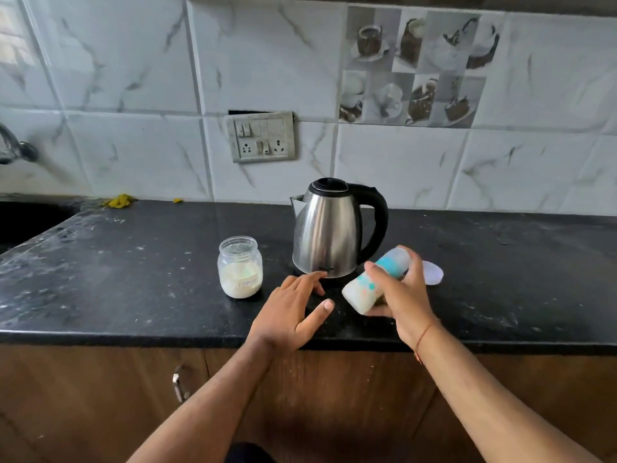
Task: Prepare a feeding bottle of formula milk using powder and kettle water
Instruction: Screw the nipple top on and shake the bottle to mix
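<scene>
Right hand (pixel 399 295) grips the feeding bottle (pixel 374 282), fingers and thumb wrapped round its middle; bottle is tilted, one end low and toward the left, the other up toward the kettle (pixel 329 228), held just above the counter (pixel 133 279); lower part looks milky white, so judged step is mixing or shaking the filled bottle, though whether a cap or teat is on cannot be told; left hand (pixel 293 309) holds nothing, fingers spread and relaxed, lying flat near the counter's front edge, fingertips close to the kettle base; open formula jar (pixel 240 267) stands to the left of the kettle, powder in its lower half; a pale round lid-like piece (pixel 432 272) lies on the counter behind the right hand, what it belongs to unclear; to do the step well: confirm the top is sealed before any shake; keep the grip firm at mid-body; swing clear of the kettle, likely hot; bring the free left hand under the base for support; swirl until no clumps show.
</scene>
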